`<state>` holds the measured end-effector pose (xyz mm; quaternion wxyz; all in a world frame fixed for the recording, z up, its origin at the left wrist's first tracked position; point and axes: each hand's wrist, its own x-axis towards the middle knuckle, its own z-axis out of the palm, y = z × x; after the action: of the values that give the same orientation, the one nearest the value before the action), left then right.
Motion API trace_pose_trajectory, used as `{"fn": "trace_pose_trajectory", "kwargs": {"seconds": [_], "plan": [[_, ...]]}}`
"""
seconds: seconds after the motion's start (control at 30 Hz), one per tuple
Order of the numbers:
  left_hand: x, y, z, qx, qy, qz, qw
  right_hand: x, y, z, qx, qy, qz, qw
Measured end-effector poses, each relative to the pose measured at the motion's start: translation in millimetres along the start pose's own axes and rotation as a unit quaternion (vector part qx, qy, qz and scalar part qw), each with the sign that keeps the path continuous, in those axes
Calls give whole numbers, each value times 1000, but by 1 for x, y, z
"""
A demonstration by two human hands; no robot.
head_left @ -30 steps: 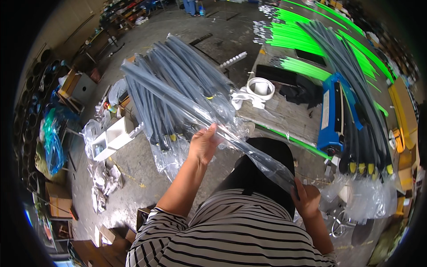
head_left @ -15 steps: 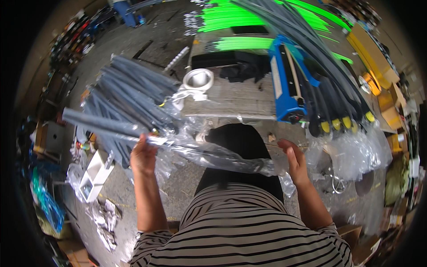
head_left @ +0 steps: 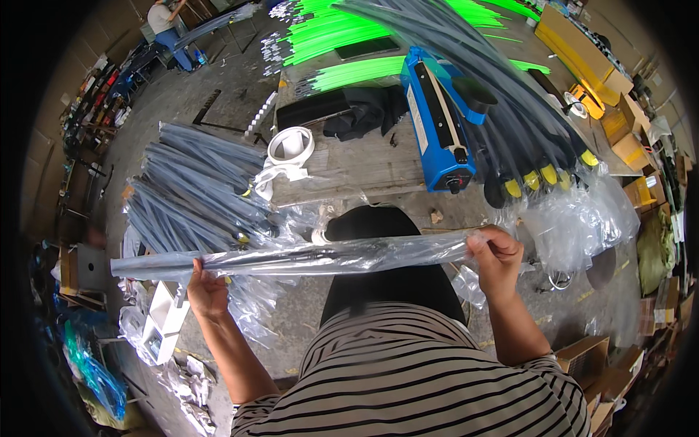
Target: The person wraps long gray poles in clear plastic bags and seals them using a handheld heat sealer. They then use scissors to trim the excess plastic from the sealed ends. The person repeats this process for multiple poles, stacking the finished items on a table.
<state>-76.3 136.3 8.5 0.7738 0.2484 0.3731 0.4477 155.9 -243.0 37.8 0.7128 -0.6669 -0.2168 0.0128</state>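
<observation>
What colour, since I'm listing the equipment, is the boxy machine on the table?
The boxy machine is mainly blue with black parts; the head view shows it best.

no words, numbers or signs could be read for certain. a pale label (head_left: pixel 421 122) stood on the left long side of the blue machine (head_left: pixel 437 169) on the bench (head_left: pixel 368 166), its print too small to make out. at the near end of that machine, a dark dial plate (head_left: pixel 456 179) carried fine red and pale marks near a knob, likewise too small to read. a whitish patch, perhaps a label, showed on a cardboard box (head_left: pixel 641 193) toward the right rim, with nothing legible on it.
</observation>
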Motion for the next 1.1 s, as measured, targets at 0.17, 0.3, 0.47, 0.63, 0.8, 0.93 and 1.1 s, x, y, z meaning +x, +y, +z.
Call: {"fn": "trace_pose_trajectory", "kwargs": {"seconds": [0.17,0.3,0.47,0.63,0.8,0.93,1.1], "plan": [[-2,-4,-2,13,16,3,1000,7,-3,1,52,51,37,997],[18,11,-36,-9,-87,-18,996,20,-4,-11,143,58,91,984],[17,12,-32,-7,-21,-7,1000,17,-18,-10,159,-87,101,978],[13,11,-32,9,15,-4,1000,8,-8,-11,145,-89,3,985],[26,8,-43,-2,-18,-14,1000,10,-20,6,-84,-139,-147,976],[14,15,-35,-22,-21,-38,999,17,-30,-6,-57,-90,-104,989],[26,26,-54,-40,-99,-38,994,32,-27,-27,132,41,18,990]]}}
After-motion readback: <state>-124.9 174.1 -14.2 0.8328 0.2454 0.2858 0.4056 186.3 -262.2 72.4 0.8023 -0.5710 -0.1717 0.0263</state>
